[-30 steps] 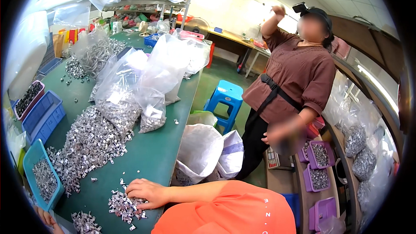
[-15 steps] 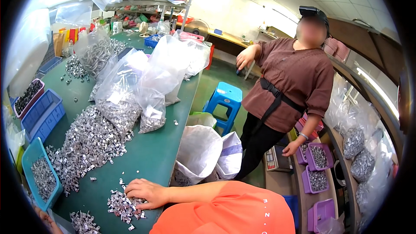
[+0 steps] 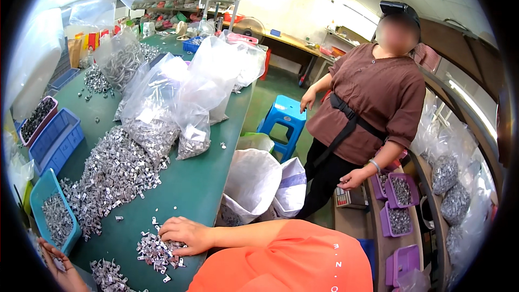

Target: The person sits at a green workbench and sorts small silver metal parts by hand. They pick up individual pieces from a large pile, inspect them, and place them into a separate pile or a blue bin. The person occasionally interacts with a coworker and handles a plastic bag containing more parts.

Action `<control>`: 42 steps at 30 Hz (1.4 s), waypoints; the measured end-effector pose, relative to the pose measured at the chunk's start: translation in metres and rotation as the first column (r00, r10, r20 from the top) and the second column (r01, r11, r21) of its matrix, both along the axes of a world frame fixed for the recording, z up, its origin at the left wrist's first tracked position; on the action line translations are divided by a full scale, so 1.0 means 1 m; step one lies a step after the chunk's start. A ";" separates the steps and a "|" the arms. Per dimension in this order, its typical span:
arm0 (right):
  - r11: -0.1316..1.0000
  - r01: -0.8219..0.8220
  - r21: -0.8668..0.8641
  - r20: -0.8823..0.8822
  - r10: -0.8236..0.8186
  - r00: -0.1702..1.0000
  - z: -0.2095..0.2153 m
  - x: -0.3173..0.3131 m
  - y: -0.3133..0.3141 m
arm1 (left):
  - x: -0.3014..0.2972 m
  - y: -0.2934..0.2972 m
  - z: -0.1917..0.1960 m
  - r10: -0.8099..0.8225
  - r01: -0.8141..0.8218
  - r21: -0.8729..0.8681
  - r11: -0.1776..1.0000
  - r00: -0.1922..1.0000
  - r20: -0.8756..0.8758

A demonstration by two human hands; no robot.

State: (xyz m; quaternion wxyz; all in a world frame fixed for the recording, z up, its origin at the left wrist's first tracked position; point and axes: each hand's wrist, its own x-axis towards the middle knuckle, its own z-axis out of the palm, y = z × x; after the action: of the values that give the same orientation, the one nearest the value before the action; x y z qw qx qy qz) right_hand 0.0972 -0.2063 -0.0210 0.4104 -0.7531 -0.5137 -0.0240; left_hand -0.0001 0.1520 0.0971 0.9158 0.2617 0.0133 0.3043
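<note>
My right hand [image 3: 186, 235] rests palm down on a small pile of silver metal clips [image 3: 154, 251] near the table's front edge, fingers spread from the thumb and fingertips partly among the pieces. At the lower left rim, my left hand [image 3: 60, 267] has its fingers curled around what look like a few small metal clips; the dark edge cuts off part of it. Beside it stands a teal basket [image 3: 37, 200] of similar pieces. Another small pile of clips [image 3: 107, 274] lies between my hands. A large heap of clips [image 3: 116, 170] spreads beyond them.
Clear plastic bags [image 3: 157, 94] of metal parts stand on the green table [image 3: 200, 184]. Left are a blue tray [image 3: 57, 140] and a dark-filled tray [image 3: 39, 119]. White sacks [image 3: 251, 184] and a blue stool [image 3: 284, 121] stand right. A co-worker [image 3: 373, 108] stands by purple bins [image 3: 400, 219].
My left hand has come further into view beside the teal basket. My right hand stays on the small pile. The co-worker has lowered the raised hand, and the view has shifted slightly.
</note>
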 end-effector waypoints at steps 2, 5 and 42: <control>1.000 0.001 -0.009 0.005 -0.001 1.000 0.000 0.000 0.001 | 0.016 -0.013 -0.004 0.155 -0.152 0.035 0.988 0.976 -0.153; 1.000 0.023 -0.016 0.012 -0.023 1.000 -0.002 -0.001 -0.003 | 0.037 0.001 -0.040 0.010 -0.012 -0.013 1.000 0.987 -0.160; 0.990 0.032 -0.140 0.133 -0.013 0.991 0.015 -0.005 0.013 | 0.001 -0.050 0.012 -0.099 0.194 -0.335 0.922 0.955 0.278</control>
State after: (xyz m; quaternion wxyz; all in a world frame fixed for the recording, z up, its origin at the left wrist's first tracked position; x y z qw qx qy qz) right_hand 0.0920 -0.1935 -0.0063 0.3206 -0.7829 -0.5316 -0.0420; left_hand 0.0008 0.1022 0.1088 0.9624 0.0489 -0.0694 0.2580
